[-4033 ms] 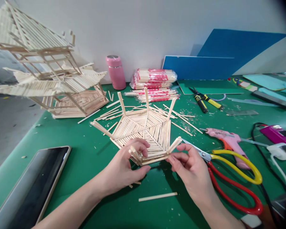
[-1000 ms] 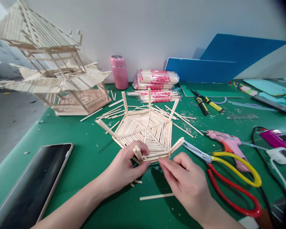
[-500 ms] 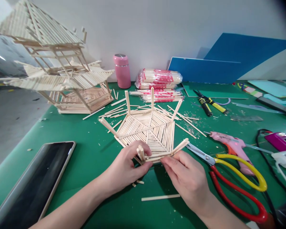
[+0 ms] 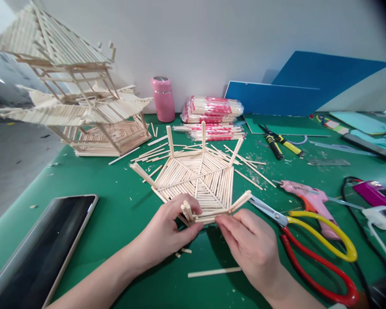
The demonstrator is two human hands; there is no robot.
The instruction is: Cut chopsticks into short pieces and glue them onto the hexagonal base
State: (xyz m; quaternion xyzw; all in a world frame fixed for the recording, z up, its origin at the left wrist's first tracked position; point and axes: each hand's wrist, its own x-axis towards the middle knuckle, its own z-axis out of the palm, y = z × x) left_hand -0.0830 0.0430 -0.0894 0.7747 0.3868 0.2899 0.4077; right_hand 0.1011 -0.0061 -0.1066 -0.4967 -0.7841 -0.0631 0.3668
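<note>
A flat hexagonal panel of glued wooden sticks [image 4: 199,178], with short posts rising at its corners, lies on the green mat [image 4: 122,214]. My left hand [image 4: 165,231] grips the near-left corner post between thumb and fingers. My right hand [image 4: 249,244] pinches the panel's near edge just right of that corner. A loose stick [image 4: 214,272] lies on the mat below my right hand, with two small offcuts [image 4: 183,252] beside my left hand.
A tall stick pagoda model [image 4: 70,94] stands at the back left. A tablet [image 4: 35,253] lies near left. Red-and-yellow scissors [image 4: 312,244], a pink glue gun [image 4: 309,199], pliers [image 4: 278,143], packs of chopsticks [image 4: 212,111] and a pink flask [image 4: 163,98] surround the panel.
My right hand slid left along the panel's near edge, from the near-right corner post to near the left corner. My left hand kept its hold on the corner post.
</note>
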